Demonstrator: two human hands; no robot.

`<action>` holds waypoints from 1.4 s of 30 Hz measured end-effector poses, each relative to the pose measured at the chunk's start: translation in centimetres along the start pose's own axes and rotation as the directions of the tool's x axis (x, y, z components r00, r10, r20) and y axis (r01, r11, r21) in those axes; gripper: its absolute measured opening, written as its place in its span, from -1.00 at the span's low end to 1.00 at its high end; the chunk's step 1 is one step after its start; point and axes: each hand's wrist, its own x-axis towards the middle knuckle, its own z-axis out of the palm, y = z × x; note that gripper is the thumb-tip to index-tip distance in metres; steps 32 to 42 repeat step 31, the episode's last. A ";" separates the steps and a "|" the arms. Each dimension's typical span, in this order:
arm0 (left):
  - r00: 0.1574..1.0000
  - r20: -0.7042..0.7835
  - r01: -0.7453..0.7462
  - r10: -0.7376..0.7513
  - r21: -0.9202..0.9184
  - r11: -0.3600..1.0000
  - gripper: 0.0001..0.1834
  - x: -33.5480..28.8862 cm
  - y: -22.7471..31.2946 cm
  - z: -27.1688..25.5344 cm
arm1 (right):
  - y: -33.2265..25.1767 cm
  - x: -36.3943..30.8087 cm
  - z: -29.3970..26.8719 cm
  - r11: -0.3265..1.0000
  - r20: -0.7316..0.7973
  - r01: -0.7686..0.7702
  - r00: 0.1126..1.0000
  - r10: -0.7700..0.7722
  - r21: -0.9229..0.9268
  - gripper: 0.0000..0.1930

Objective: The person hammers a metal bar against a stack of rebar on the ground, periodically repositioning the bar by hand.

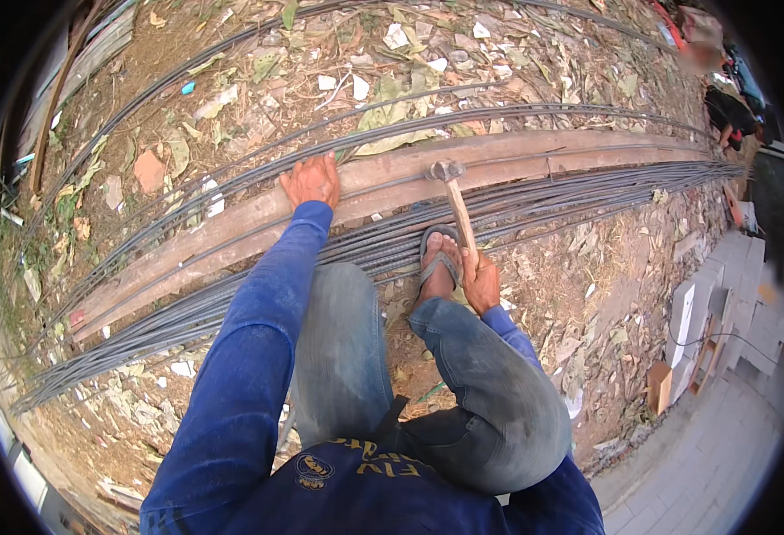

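A long wooden plank (392, 167) lies across the ground in front of me, with a thin steel rod (374, 189) running along it. My left hand (311, 181) is closed at the plank's far edge, its fingers curled over steel rod; the fingertips are partly hidden. In my right hand (481, 281) is the wooden handle of a hammer (460, 214). The hammer's head is over the plank, at the rod. A thick bundle of steel rods (517, 207) lies along the plank's near side, with my sandalled foot (439, 263) at its edge.
More steel rods (517, 111) stretch beyond the plank. Dry leaves, white shards and a brick piece (149, 169) litter the soil. Grey blocks (726, 294) are stacked at right beside paving (695, 464). Another person (732, 116) is at the far right.
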 end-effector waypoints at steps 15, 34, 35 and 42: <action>0.994 -0.107 0.002 0.005 0.069 0.998 -0.55 -0.5 -1.1 -0.1 | 0.0 7.8 -4.9 0.733 -0.736 0.369 0.625 0.259 0.571 -0.25; 0.995 -0.098 -0.010 0.018 0.087 0.996 -0.56 -0.7 -1.6 1.2 | -3.6 6.6 -8.9 0.553 -0.767 0.590 0.623 0.151 0.588 -0.18; 0.995 -0.098 -0.010 0.018 0.087 0.996 -0.56 -0.7 -1.6 1.2 | -3.6 6.6 -8.9 0.553 -0.767 0.590 0.623 0.151 0.588 -0.18; 0.995 -0.098 -0.010 0.018 0.087 0.996 -0.56 -0.7 -1.6 1.2 | -3.6 6.6 -8.9 0.553 -0.767 0.590 0.623 0.151 0.588 -0.18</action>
